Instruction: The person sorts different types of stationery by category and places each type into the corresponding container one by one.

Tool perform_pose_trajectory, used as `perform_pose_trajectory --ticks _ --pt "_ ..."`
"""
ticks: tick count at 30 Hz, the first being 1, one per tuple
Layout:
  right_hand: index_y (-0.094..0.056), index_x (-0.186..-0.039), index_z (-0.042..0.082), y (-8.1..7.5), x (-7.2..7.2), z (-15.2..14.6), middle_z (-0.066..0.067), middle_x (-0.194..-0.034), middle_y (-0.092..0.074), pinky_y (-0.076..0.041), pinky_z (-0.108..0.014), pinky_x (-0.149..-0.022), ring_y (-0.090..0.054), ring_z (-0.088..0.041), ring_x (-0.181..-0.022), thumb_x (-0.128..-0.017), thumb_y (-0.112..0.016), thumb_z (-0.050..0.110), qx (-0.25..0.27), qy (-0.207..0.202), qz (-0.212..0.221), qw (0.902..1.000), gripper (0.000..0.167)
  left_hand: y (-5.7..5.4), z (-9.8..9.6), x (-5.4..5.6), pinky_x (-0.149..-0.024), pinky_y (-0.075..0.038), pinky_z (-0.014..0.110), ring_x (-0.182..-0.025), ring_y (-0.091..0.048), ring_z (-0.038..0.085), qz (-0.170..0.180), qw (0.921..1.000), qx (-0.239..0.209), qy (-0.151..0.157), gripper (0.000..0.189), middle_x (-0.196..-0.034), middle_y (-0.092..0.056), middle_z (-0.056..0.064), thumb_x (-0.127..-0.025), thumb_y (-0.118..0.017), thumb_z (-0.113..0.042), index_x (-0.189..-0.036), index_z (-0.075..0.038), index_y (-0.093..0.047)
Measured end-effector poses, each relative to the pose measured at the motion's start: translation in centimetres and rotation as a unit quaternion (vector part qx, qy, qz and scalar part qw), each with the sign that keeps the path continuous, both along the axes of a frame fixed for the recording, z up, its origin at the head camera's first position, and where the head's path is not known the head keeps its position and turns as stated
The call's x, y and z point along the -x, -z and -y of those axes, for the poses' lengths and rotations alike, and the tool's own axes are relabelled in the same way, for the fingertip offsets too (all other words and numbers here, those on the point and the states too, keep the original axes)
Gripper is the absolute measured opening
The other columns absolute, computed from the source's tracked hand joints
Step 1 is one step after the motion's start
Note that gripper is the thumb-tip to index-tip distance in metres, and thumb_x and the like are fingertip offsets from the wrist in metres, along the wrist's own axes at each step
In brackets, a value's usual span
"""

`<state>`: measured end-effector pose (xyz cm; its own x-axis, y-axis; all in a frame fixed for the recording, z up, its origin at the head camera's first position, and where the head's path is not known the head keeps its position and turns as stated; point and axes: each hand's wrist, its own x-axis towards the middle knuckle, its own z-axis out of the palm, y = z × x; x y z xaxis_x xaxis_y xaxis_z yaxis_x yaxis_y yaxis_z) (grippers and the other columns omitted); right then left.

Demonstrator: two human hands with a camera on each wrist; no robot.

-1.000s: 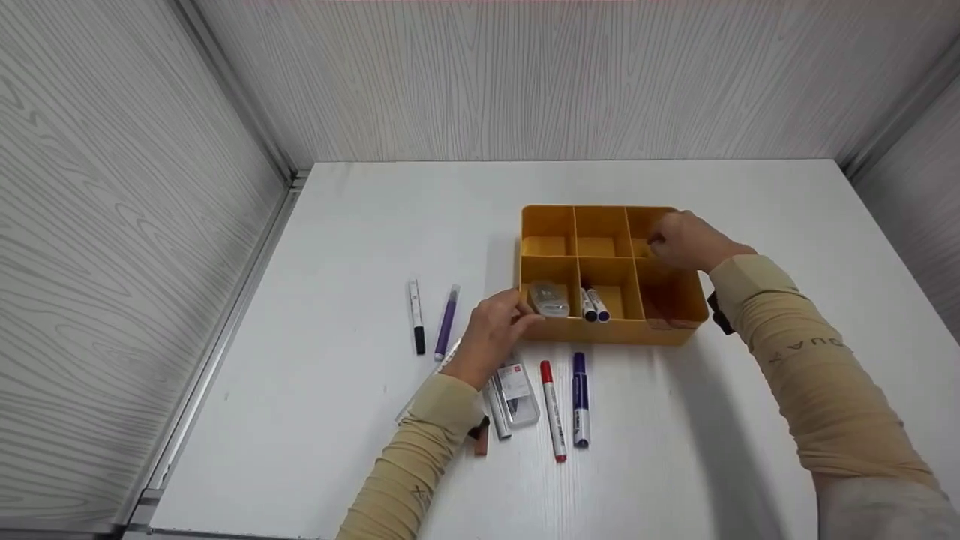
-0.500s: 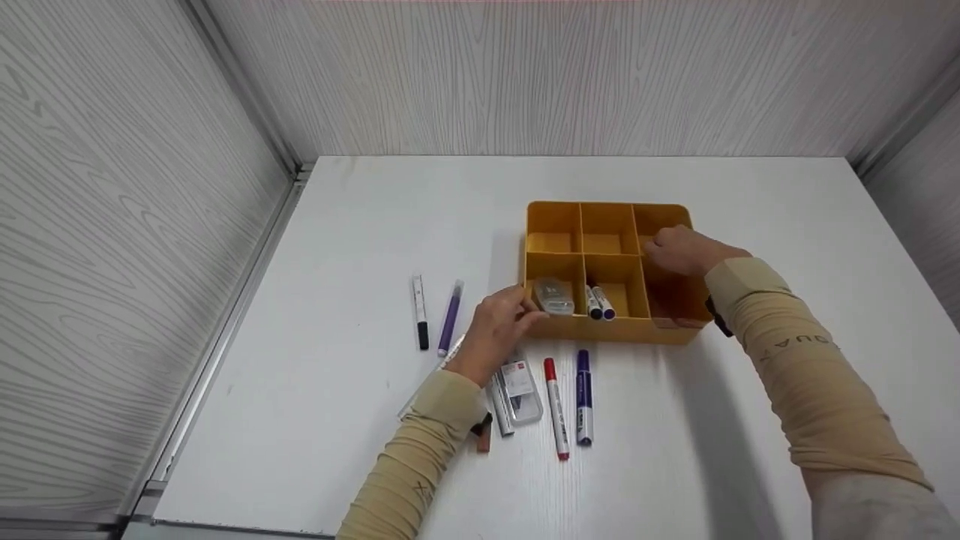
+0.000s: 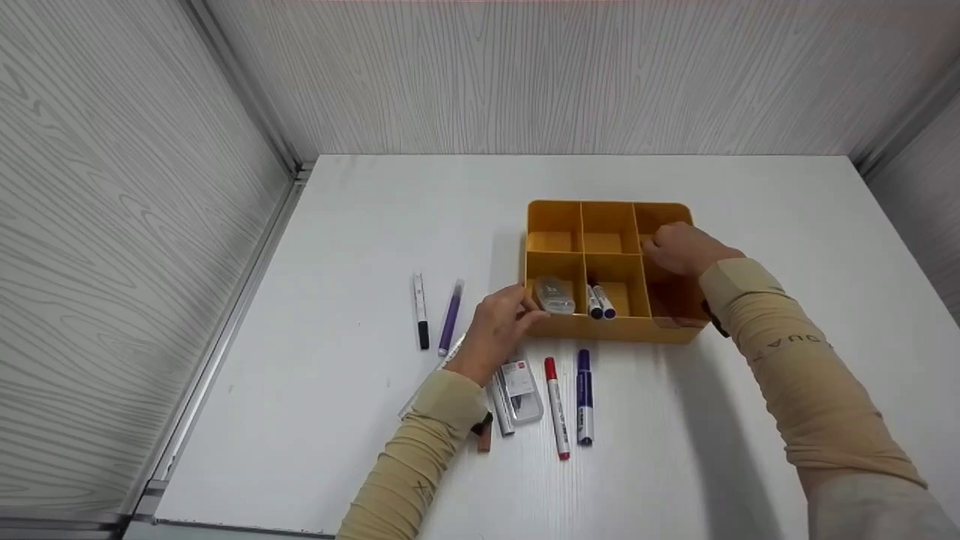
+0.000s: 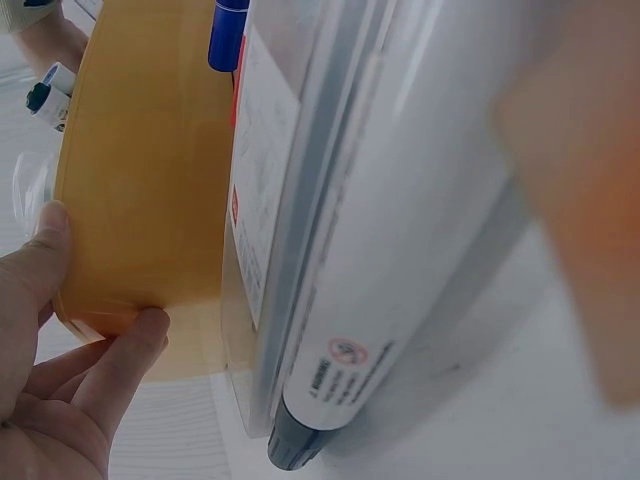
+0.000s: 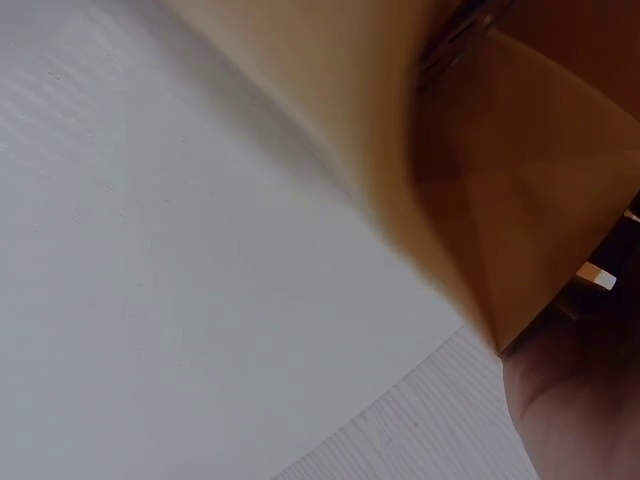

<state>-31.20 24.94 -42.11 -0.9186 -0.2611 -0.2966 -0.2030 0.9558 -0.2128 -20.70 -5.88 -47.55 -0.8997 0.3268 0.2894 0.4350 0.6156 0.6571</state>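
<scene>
A yellow organizer box [image 3: 607, 328] with several compartments stands on the table. My left hand [image 3: 495, 330] pinches its front left corner; in the left wrist view the thumb [image 4: 50, 235] lies at the rim and a fingertip presses the outer wall. My right hand [image 3: 686, 249] is bent down into the right side, around the divider between the two right compartments. Its fingertips are hidden, and I cannot tell what they hold. A clear plastic case [image 3: 555, 296] lies in the front left compartment. Two white markers [image 3: 606, 301] lean in the front middle one.
Before the box lie a labelled clear case [image 3: 523, 390], a grey-white marker [image 3: 502, 409], a red marker [image 3: 557, 409] and a blue-purple marker [image 3: 584, 397]. A brown piece [image 3: 484, 438] shows by the left wrist. Left are a purple pen [image 3: 451, 319] and a black-capped marker [image 3: 420, 311].
My right hand has shifted slightly left and forward to the divider inside the box. The left hand keeps its grip on the corner. The whole head view has shifted a little.
</scene>
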Motion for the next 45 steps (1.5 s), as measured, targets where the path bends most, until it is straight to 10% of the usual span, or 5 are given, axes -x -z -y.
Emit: perform_pose_trajectory --ticks 12,22,31,45 --pt "-0.065 -0.096 0.000 0.6 0.0 0.4 -0.014 -0.083 -0.063 -0.048 -0.044 -0.078 -0.052 -0.025 -0.077 -0.104 -0.035 0.016 -0.062 -0.027 -0.020 0.9975 0.035 0.0 -0.1 0.0 -0.073 -0.052 0.021 -0.084 -0.060 0.010 0.019 0.9998 0.005 -0.001 0.019 -0.092 -0.068 0.000 -0.092 -0.068 -0.029 -0.093 -0.011 -0.062" --pt "-0.063 -0.084 0.000 0.3 -0.5 -0.3 -0.022 -0.105 -0.058 -0.046 -0.049 -0.086 -0.051 -0.031 -0.090 -0.105 -0.035 0.023 0.018 0.011 -0.024 0.9995 0.042 -0.1 -0.3 -0.1 -0.074 -0.052 0.020 -0.085 -0.060 0.009 0.035 0.9994 0.003 -0.004 0.019 -0.093 -0.067 -0.002 -0.092 -0.067 -0.031 -0.092 -0.012 -0.061" --pt "-0.062 -0.092 -0.002 -0.5 -1.4 -0.7 -0.015 -0.091 -0.052 -0.044 -0.038 -0.069 -0.049 -0.026 -0.080 -0.104 -0.041 0.016 0.070 -0.002 -0.051 0.9963 0.030 -0.1 -0.2 0.1 -0.076 -0.053 0.022 -0.087 -0.059 0.010 0.040 0.9990 0.015 -0.006 0.019 -0.096 -0.068 0.000 -0.093 -0.067 -0.030 -0.093 -0.012 -0.061" --pt "-0.060 -0.120 -0.004 -0.9 -4.4 -1.4 -0.022 -0.125 -0.053 -0.049 -0.055 -0.098 -0.055 -0.036 -0.107 -0.105 -0.043 0.019 0.109 -0.020 -0.082 0.9905 0.032 0.2 0.1 0.2 -0.074 -0.053 0.024 -0.085 -0.060 0.011 0.030 0.9995 0.004 -0.005 0.021 -0.094 -0.068 0.001 -0.091 -0.068 -0.031 -0.091 -0.010 -0.062"
